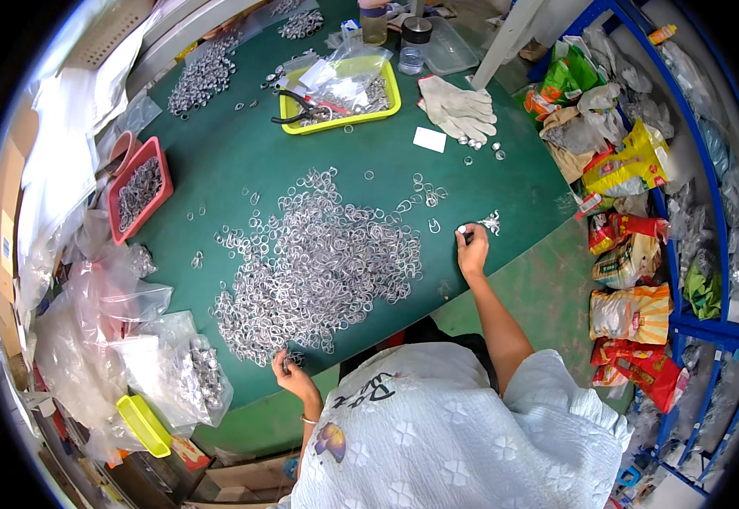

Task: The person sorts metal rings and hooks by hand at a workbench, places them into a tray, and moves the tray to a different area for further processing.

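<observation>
A workshop: a flat green worktable (225, 161) bears a heap of small silver metal rings (327, 263) mid-frame, black-handled pliers (291, 119) upper centre; blue metal shelving (722, 334) and colourful plastic bags (632, 161) line the right.

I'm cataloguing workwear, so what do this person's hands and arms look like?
The left hand and right hand are ungloved. A thin, pale bracelet circles the left wrist. The right forearm emerges from a loose, pale-blue textured sleeve.

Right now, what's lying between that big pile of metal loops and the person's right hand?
In the head view, one loose metal loop lies on the green tabletop between the big pile and the right hand.
</observation>
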Demonstrator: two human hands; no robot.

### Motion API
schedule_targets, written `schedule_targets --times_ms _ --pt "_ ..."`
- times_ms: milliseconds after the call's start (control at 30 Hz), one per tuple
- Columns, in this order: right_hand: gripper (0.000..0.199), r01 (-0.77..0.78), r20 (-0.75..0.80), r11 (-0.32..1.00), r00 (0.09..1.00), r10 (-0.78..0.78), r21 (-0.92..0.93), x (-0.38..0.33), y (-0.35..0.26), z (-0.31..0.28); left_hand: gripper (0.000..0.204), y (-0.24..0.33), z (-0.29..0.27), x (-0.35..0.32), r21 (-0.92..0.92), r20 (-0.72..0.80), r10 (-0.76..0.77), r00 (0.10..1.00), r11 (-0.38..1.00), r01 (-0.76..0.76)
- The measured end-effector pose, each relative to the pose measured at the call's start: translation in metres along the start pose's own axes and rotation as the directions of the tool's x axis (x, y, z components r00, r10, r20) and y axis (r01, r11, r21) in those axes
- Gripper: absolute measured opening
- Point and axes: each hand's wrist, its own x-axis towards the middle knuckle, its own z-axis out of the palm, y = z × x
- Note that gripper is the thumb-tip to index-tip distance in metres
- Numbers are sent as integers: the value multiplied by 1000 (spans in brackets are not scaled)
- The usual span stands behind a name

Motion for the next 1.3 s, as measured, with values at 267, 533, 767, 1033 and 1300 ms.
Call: schedule_targets --times_ms 267,533,767,1033,1300 --pt "16 -77 -248 972 960 132 220 78 51 -43 26 -5 1 -20 131 -25 5 1000 991 -2" --pt "19 -75 -237 981 971 31 -178 134 87 -65 33 -15 5 -23 336 -81 181 980 931 -144" --pt "20 119 -205 970 965 -164 -213 91 42 -57 81 -40 13 -25 561 -95 220 971 817 -130" --pt "20 390 22 915 919 -394 100 25 -31 -10 81 -50 28 -18 606 -91 121 989 794 -41" --pt "30 4 -273 943 957 -100 -332 126 3 -11 80 -59 25 -15 636 -59 175 983 765 -98"
